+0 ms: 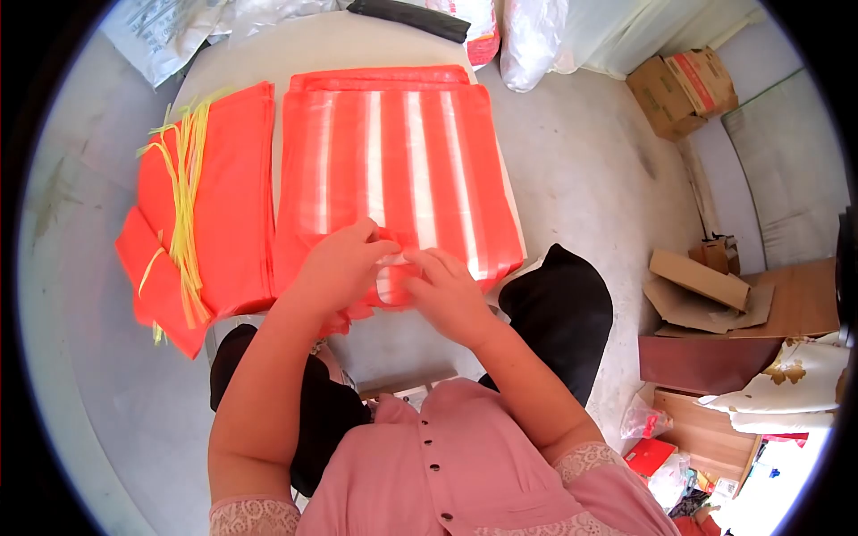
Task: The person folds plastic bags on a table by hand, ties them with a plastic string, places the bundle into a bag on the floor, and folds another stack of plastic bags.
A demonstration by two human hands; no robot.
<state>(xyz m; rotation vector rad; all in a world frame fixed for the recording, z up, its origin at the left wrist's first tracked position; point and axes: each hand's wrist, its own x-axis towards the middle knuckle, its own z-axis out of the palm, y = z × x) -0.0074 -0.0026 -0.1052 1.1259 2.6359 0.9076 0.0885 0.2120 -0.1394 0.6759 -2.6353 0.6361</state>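
Note:
A stack of red-and-white striped plastic bags (pixel 390 161) lies flat before me on the pale table. At its near edge, my left hand (pixel 347 261) pinches the gathered plastic of a bag with closed fingers. Close beside it, my right hand (pixel 447 295) is closed on the same bunched edge, fingertips almost meeting the left ones. Crumpled red plastic hangs below my left hand. To the left lies a pile of plain red plastic sheets or bags (pixel 237 188), with a bundle of thin yellow strips (pixel 189 179) across it.
A black rolled item (pixel 409 20) rests at the table's far edge (pixel 268 54), near white plastic sacks (pixel 534 40). Cardboard boxes (pixel 684 94) stand on the floor at the back right. Flattened cardboard (pixel 702 286) lies on a brown box to the right.

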